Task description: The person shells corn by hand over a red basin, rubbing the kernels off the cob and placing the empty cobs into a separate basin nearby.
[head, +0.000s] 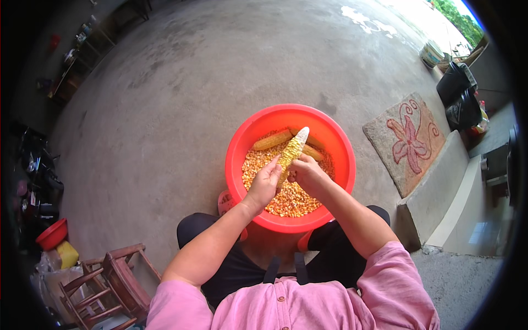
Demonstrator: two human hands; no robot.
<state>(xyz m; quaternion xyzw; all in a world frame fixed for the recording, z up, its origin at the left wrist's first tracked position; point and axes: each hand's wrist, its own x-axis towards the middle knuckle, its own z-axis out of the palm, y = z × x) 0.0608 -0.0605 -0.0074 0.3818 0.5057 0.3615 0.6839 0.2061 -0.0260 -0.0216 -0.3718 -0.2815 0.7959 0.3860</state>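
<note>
A partly stripped corn cob is held over a red plastic basin. Its far tip is bare and pale, while yellow kernels cover much of the rest. My left hand grips the cob's near end, thumb along its side. At the cob's right side, the fingers of my right hand are curled against it; their tips are partly hidden. Loose corn kernels cover the basin's bottom. Several whole cobs lie at its far side, among them a yellow ear of corn.
A doormat with a flower pattern lies right of the basin, beside a concrete step. At the lower left is a wooden chair, near a small red basin. Black bins and a white bucket stand at the upper right.
</note>
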